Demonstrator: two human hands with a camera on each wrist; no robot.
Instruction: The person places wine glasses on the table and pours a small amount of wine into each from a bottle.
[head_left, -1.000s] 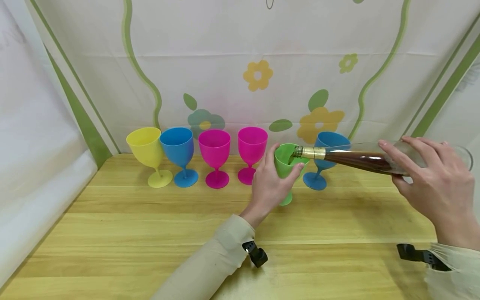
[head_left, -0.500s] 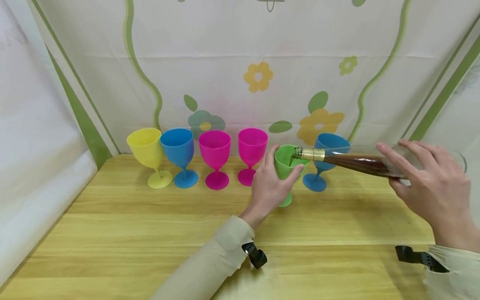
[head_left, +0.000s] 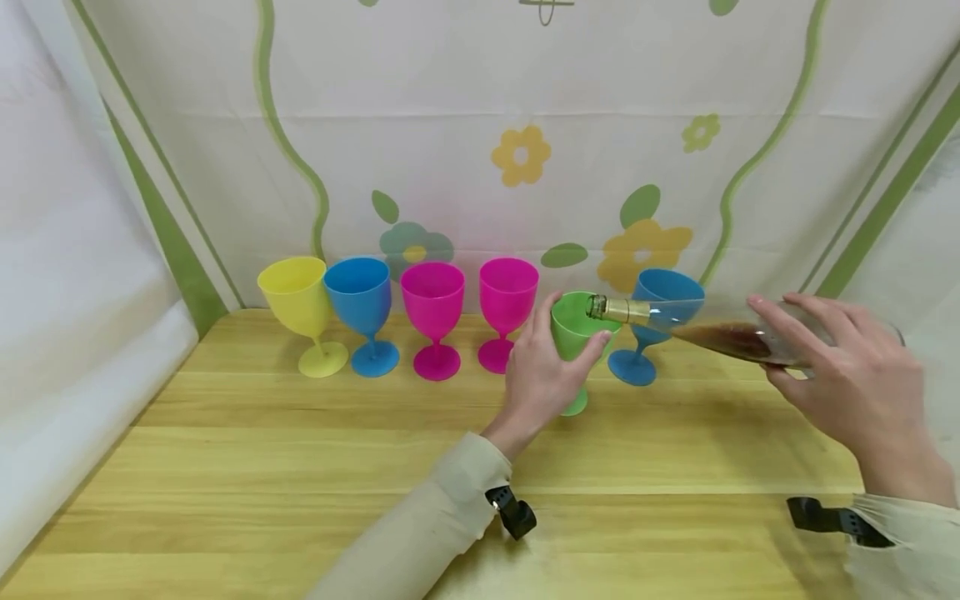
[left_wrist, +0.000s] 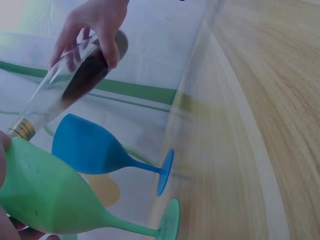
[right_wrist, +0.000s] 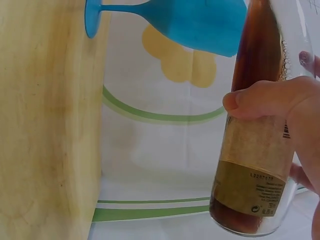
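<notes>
Wooden table (head_left: 300,467) fills the near scene, floral cloth backdrop (head_left: 480,150) hangs at the far edge. Glass bottle (head_left: 720,333) of brown liquid lies nearly level over the right side of the table, gold-foiled neck pointing left, mouth at the rim of the green goblet (head_left: 577,329). Right hand (head_left: 855,383) grips the bottle body from above, fingers curled over the glass, thumb below; in the right wrist view the thumb presses on the paper label (right_wrist: 257,160). Left hand (head_left: 540,375) wraps the green goblet's bowl, thumb on the right side, fingers on the left side; its foot sits on the table, slightly nearer than the row. Row of goblets along the far edge, left to right: yellow goblet (head_left: 296,300), blue goblet (head_left: 362,300), pink goblet (head_left: 432,304), second pink goblet (head_left: 508,296), then right of the green one a second blue goblet (head_left: 660,292), just behind the bottle neck. Beige sleeves (head_left: 420,533) on both arms, black wrist mounts (head_left: 513,510) at the cuffs.
</notes>
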